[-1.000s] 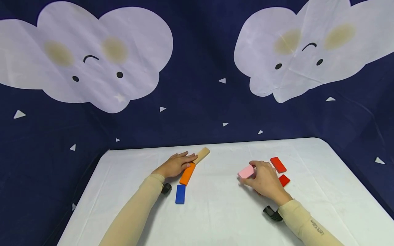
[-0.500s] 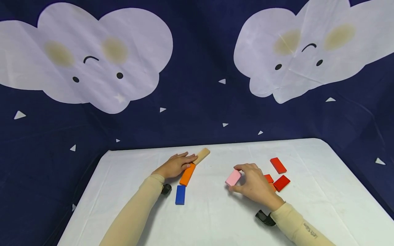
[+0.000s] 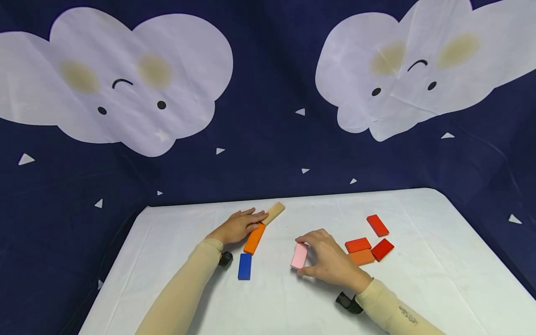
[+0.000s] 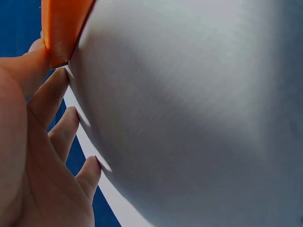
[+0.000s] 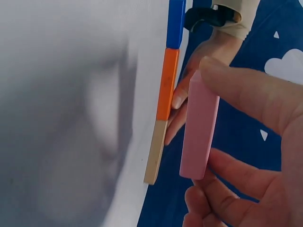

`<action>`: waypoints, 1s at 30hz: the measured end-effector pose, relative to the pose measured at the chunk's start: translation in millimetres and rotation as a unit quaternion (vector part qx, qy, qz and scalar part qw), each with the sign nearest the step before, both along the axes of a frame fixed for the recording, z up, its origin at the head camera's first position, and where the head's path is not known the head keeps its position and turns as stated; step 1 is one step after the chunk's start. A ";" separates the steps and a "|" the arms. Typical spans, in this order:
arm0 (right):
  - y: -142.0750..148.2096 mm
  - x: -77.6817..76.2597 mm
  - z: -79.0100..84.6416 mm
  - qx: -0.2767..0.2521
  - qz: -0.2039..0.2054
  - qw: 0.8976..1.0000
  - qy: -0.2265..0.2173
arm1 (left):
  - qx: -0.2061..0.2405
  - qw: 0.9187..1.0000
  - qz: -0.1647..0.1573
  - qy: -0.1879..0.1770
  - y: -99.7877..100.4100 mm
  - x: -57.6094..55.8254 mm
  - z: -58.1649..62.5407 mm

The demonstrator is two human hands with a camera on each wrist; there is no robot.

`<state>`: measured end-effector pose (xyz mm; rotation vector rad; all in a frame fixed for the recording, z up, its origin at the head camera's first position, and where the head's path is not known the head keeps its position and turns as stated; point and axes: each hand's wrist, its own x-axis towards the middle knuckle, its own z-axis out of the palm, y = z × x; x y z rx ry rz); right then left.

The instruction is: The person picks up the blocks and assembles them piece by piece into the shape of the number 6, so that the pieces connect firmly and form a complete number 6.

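My right hand (image 3: 331, 263) pinches a pink block (image 3: 299, 256) by its two ends, between thumb and fingers, over the middle of the table. The right wrist view shows the pink block (image 5: 200, 127) held lengthwise. On the left, my left hand (image 3: 236, 228) lies with fingers extended, fingertips at the junction of a plain wooden block (image 3: 274, 213) and an orange block (image 3: 254, 238). A blue block (image 3: 244, 266) continues this end-to-end line toward me. In the left wrist view the thumb and fingertips are right at the orange block (image 4: 64, 28).
Several loose blocks lie to the right: a red block (image 3: 378, 225) at the back, a second red block (image 3: 358, 245), an orange-red block (image 3: 361, 257) and a darker red block (image 3: 382, 250). A white cloth covers the table (image 3: 284, 307); a dark blue cloud-print curtain (image 3: 268, 93) hangs behind it.
My right hand has carried the pink block leftward and slightly nearer, turning it more upright in view and uncovering the red and orange-red blocks. The left hand has stayed in place.
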<state>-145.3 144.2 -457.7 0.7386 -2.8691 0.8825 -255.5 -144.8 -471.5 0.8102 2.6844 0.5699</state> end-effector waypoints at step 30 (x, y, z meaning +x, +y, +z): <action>-47.8 3.2 -7.7 0.010 0.172 0.984 -0.035 | 0.008 1.000 -0.013 0.013 -1.4 0.4 -0.3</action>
